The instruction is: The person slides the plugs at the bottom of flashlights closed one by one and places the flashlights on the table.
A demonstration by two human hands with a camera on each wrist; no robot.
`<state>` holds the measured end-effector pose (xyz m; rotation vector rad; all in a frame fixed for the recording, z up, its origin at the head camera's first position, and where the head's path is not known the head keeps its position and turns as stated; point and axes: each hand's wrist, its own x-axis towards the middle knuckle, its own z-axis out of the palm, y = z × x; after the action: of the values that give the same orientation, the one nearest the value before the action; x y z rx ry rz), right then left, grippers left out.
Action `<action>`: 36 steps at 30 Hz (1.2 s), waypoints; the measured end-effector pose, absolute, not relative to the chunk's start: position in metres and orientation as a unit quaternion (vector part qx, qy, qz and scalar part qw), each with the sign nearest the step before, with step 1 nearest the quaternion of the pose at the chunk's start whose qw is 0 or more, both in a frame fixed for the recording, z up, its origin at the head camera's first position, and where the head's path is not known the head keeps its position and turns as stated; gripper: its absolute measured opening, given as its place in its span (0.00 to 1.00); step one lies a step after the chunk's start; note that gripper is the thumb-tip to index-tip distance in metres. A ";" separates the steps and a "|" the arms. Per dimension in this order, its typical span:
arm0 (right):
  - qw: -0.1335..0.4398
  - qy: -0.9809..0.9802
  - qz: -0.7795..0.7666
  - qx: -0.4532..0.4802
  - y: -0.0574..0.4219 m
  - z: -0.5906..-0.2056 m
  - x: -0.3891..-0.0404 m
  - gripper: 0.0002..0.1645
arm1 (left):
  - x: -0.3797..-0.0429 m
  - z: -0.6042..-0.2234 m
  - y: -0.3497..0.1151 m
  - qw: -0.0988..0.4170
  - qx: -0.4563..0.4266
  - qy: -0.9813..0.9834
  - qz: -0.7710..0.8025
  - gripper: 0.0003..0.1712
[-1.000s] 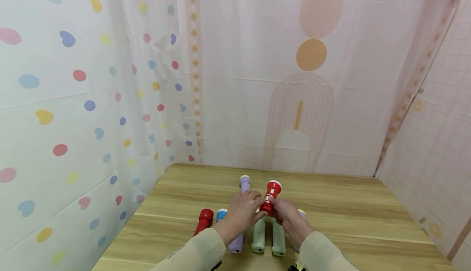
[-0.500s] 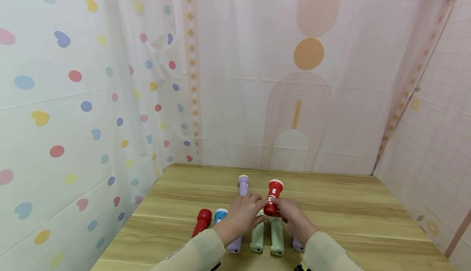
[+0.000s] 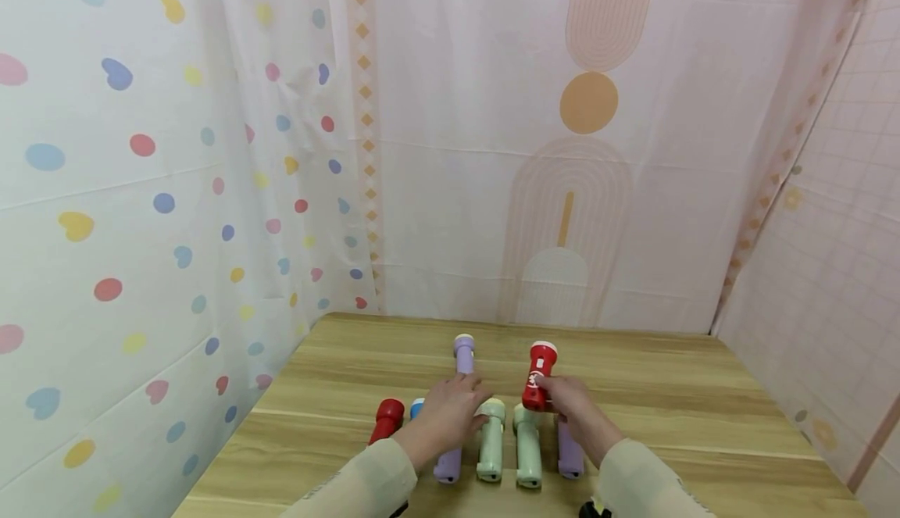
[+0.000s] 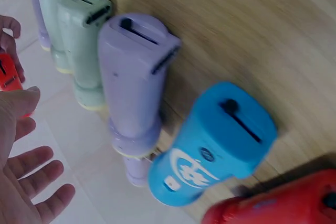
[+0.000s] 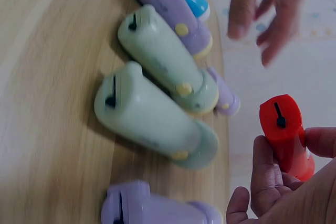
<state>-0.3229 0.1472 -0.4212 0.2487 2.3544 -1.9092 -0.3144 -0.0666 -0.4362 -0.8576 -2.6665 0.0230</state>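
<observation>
A red flashlight (image 3: 539, 377) with a white rim and white print is gripped by my right hand (image 3: 578, 415), thumb on its front, raised above the table. In the right wrist view the flashlight's (image 5: 283, 135) base end faces the camera. My left hand (image 3: 450, 412) hovers over the row with relaxed, spread fingers and nothing in them; the left wrist view shows the same hand (image 4: 26, 171) apart from every flashlight. Under and beside it lie a purple flashlight (image 4: 134, 77) and a blue flashlight (image 4: 210, 145). Two pale green flashlights (image 3: 491, 444) lie between my hands.
Another purple flashlight (image 3: 570, 451) lies at the row's right end and a red flashlight (image 3: 387, 419) at its left. One more purple flashlight (image 3: 464, 354) lies farther back on the wooden table (image 3: 654, 393). Patterned curtains (image 3: 450, 151) stand behind and at the sides.
My right hand has carried the red flashlight a little to the right. My left hand has drawn away from it to the left, uncovering the green flashlights' heads.
</observation>
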 end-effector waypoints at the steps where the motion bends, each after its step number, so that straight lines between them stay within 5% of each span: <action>1: 0.048 0.774 -0.626 0.083 0.150 -0.421 -0.323 0.20 | -0.314 -0.436 -0.069 0.167 -0.297 -0.940 0.011 0.20; 13: 0.035 0.807 -0.583 0.086 0.183 -0.423 -0.329 0.23 | -0.313 -0.447 -0.088 0.123 -0.263 -0.957 0.004 0.17; 30: 0.006 0.866 -0.498 0.048 0.241 -0.457 -0.321 0.14 | -0.310 -0.458 -0.101 0.129 -0.259 -0.957 0.013 0.16; 36: 0.025 0.888 -0.456 0.051 0.252 -0.461 -0.314 0.18 | -0.310 -0.459 -0.103 0.133 -0.258 -0.957 0.012 0.16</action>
<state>-0.3138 0.2520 -0.4614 0.1592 2.7478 -1.4092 -0.3100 -0.1033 -0.4589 -0.7488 -2.7752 0.0347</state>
